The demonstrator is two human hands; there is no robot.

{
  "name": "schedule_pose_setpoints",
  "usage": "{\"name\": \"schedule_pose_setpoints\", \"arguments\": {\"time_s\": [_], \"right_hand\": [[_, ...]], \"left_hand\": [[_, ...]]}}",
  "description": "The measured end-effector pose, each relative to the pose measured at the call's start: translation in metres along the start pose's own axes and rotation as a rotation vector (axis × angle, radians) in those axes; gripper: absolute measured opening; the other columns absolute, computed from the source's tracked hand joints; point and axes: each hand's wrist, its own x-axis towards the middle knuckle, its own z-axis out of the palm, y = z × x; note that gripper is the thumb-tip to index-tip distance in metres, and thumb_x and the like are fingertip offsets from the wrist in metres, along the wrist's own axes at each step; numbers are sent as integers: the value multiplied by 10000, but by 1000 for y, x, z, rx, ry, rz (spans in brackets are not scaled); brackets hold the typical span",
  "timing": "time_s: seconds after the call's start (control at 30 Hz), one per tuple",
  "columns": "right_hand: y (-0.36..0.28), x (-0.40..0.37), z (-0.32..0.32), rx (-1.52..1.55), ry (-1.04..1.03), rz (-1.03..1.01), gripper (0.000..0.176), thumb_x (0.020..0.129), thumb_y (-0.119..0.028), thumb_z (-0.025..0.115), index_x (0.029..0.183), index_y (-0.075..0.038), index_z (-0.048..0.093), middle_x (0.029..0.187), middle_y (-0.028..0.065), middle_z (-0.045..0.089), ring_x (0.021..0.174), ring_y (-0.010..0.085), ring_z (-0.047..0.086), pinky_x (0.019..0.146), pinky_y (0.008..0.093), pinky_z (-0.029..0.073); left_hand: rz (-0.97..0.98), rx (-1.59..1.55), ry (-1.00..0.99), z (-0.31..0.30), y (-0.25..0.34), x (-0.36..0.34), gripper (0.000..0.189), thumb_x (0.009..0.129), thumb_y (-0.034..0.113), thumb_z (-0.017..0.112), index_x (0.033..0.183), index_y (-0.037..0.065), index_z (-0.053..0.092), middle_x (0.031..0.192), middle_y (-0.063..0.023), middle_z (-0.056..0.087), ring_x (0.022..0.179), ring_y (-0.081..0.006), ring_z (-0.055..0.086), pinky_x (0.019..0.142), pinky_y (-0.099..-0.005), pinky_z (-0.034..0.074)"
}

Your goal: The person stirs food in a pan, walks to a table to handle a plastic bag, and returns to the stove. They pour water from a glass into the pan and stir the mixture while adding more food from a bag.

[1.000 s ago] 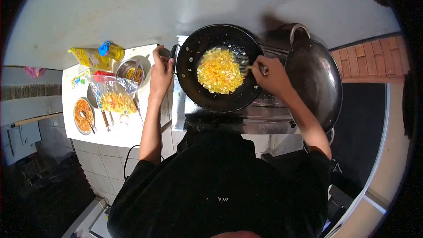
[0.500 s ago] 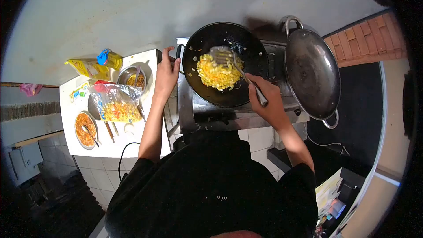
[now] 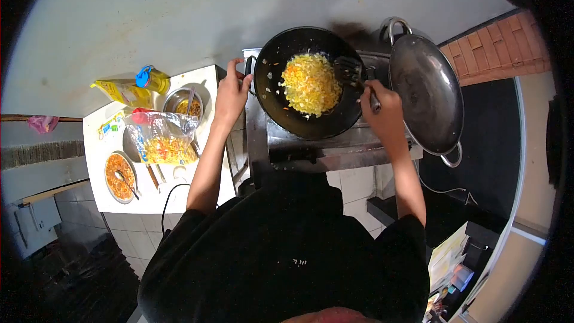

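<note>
A black wok (image 3: 281, 116) sits on the stove (image 3: 305, 152), holding a heap of chopped yellow and white vegetables (image 3: 311, 84) with orange bits. My left hand (image 3: 231, 97) is closed around the wok's left handle (image 3: 250, 72). In my right hand (image 3: 384, 112) is a slotted spatula (image 3: 348, 72), gripped by its handle. Its blade rests at the right inner side of the wok, beside the vegetables.
At right a large metal pan (image 3: 426, 93) leans by the stove. The white table (image 3: 119, 203) at left bears a plastic bag of chopped vegetables (image 3: 167, 149), a bowl of orange-red food (image 3: 119, 176) with a spoon, a metal bowl (image 3: 182, 104) and a blue-capped container (image 3: 152, 79).
The spatula and my right hand have moved right, from over the vegetables to the wok's right side. The vegetables now lie more heaped toward the middle.
</note>
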Motion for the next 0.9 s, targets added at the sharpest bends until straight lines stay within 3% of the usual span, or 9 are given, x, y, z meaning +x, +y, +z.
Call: {"name": "schedule_pose_setpoints", "arguments": {"time_s": [0.13,0.23,0.3,0.4,0.57,0.63,0.73,0.8,0.9], "right_hand": [[14,2,18,-72,-62,80,99,891,-69,599,852,21,612,670,233,617,653,413,651,544,406,489],[26,-9,49,90,-23,94,105,899,-67,588,863,24,629,638,199,606,575,301,669,529,349,457],[31,-14,69,326,-23,261,124,919,-71,575,915,25,654,611,139,586,559,113,592,524,301,413],[25,-14,73,457,-2,236,144,937,-79,576,958,28,670,615,102,570,624,32,499,520,280,391],[-14,-13,34,361,-53,78,133,934,-60,595,1015,14,669,641,134,583,548,78,540,515,282,393],[-18,-13,28,365,-54,-14,135,926,-50,600,1031,9,661,645,148,591,521,150,576,517,295,404],[0,-19,37,377,-207,95,125,914,-40,605,1017,16,651,687,175,619,545,239,621,533,320,431],[16,-19,48,337,-158,63,116,904,-39,615,1000,17,646,704,189,627,566,283,631,544,345,449],[21,-14,36,224,-42,-43,100,888,-40,630,969,19,637,728,210,637,601,349,642,563,392,479]], "left_hand": [[57,8,41,4,-2,0,409,931,123,676,1296,81,495,839,-178,698,718,-354,688,649,-436,510],[61,7,48,3,2,-1,417,921,136,697,1287,88,504,855,-185,701,720,-374,684,645,-443,505],[80,8,66,4,0,-1,419,922,141,698,1289,89,504,855,-186,701,722,-380,682,645,-442,505],[72,18,72,4,-2,-1,422,926,150,694,1297,84,502,862,-187,701,743,-392,680,656,-444,505],[52,23,85,5,-3,-2,415,941,153,675,1301,49,496,888,-195,703,795,-384,685,691,-441,511],[47,23,91,8,-3,-4,407,944,147,671,1298,45,498,888,-194,703,794,-378,687,698,-436,515],[25,21,94,8,1,-4,388,951,139,659,1294,44,504,890,-186,707,790,-356,694,711,-425,523],[-11,5,77,9,-3,-5,396,954,149,676,1300,69,500,902,-155,700,838,-265,696,758,-372,526],[-17,-6,63,9,-2,-3,387,958,148,672,1298,65,506,908,-157,703,835,-248,695,754,-370,528]]}}
